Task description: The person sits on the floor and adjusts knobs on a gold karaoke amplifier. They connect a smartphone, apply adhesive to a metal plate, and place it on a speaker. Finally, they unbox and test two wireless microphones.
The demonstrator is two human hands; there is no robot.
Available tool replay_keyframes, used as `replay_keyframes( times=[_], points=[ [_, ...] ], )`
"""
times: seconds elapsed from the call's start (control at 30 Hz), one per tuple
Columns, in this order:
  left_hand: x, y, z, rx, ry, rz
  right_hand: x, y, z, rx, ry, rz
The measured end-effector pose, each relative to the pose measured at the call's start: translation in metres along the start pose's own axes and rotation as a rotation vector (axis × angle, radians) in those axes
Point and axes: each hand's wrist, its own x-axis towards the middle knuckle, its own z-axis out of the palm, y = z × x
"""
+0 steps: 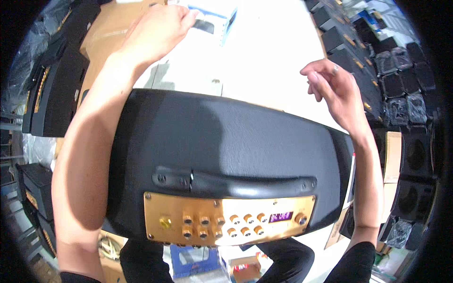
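Note:
A large black speaker cabinet (264, 137) lies across the middle, close in front of my body. Along its near edge run a black carry handle (245, 185) and a gold control panel (226, 219) with several knobs and a lit purple display (281, 216). Beyond the cabinet, my left hand (158, 30) is raised beside a blue and white box (210, 21); its fingers look curled in, and whatever they may hold is hidden. My right hand (332, 89) hovers past the cabinet's far right corner, loosely bent with fingers apart and nothing visible in them.
A white tabletop (269, 56) stretches behind the cabinet, with brown cardboard (111, 28) at its left. Black speakers (59, 89) stand at the left, and more black cabinets (344, 52) line the right. Below, between my legs, are a blue box (196, 259) and an open carton (245, 269).

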Motion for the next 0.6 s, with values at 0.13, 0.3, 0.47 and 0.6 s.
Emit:
replay_keyframes(
  times=[0.13,0.3,0.47,0.6],
  points=[
    [-0.002,0.013,-0.069,0.036,0.453,0.324,-0.136,-0.015,-0.016,-0.246,0.371,-0.349],
    [-0.195,0.077,-0.112,-0.002,0.281,0.573,-0.349,-0.033,0.011,0.163,0.622,-0.066],
    [-0.413,0.162,-0.104,-0.167,-0.254,0.558,-0.512,-0.026,0.049,0.234,0.659,0.194],
    [-0.510,0.165,-0.065,-0.568,-0.285,0.143,-0.573,-0.037,0.071,0.122,0.784,0.133]
  ],
)
